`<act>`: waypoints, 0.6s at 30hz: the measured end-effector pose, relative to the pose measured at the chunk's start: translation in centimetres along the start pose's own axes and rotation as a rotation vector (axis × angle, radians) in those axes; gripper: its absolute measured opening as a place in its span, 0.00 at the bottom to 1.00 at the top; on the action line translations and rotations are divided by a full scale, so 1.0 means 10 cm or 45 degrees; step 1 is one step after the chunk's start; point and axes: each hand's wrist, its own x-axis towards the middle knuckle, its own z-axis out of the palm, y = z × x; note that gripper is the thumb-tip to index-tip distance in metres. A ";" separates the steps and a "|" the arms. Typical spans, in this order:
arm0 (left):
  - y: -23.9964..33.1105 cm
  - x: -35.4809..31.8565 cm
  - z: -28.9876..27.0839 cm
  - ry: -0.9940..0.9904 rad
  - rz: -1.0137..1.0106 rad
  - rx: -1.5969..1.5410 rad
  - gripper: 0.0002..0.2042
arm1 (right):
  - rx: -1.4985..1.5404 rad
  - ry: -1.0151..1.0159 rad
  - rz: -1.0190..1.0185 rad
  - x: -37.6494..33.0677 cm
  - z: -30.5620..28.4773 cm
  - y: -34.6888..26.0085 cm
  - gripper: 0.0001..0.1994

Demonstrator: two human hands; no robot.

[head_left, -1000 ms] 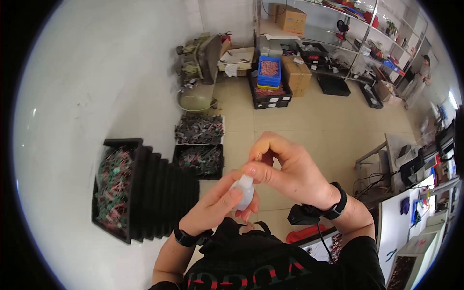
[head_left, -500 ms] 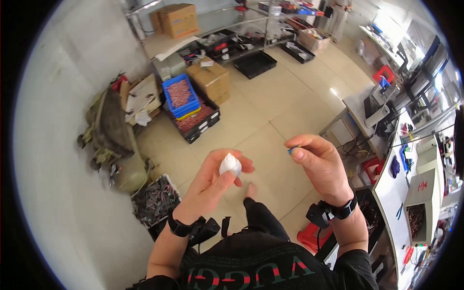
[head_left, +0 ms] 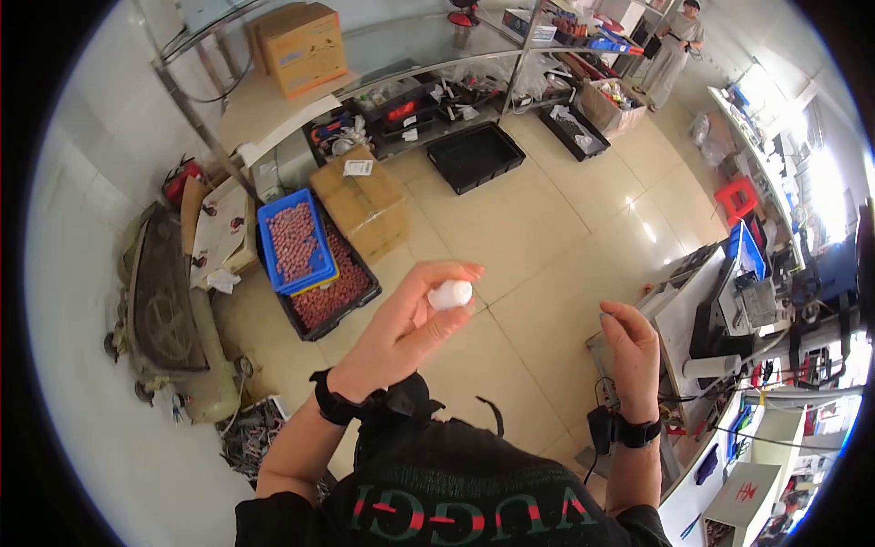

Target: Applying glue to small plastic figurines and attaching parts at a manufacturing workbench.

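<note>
A small white plastic bottle point(head_left: 450, 294) is in my left hand point(head_left: 410, 319), held between thumb and fingers with its rounded white end facing up and right. Off to the right, clear of the bottle, my right hand point(head_left: 631, 351) is raised with thumb and fingers drawn together. A tiny bluish spot shows at its fingertips, too small to name. Both hands hang over the tiled floor, and each wrist wears a black strap with a device.
At left, a blue crate point(head_left: 296, 242) of reddish pieces sits on a black crate point(head_left: 351, 296), beside a cardboard box point(head_left: 365, 205). A compressor point(head_left: 169, 301) stands along the wall. Black trays point(head_left: 476, 157) lie ahead, workbenches at right. Another person point(head_left: 674, 55) stands far off.
The view has swung, and more of the room's far side shows. In my left hand the bottle has turned, its nozzle no longer visible. My right hand has moved right, away from the bottle.
</note>
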 end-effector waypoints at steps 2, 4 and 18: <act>-0.15 0.57 -0.35 -0.022 -0.089 0.092 0.16 | -0.055 0.119 -0.017 0.53 -0.03 0.23 0.08; -0.25 1.16 -0.62 -0.046 -0.100 0.059 0.16 | -0.106 0.239 0.036 0.98 -0.12 0.47 0.09; -1.45 5.57 -0.21 0.115 -0.400 -0.315 0.17 | -0.571 0.381 0.556 3.70 -1.61 2.21 0.08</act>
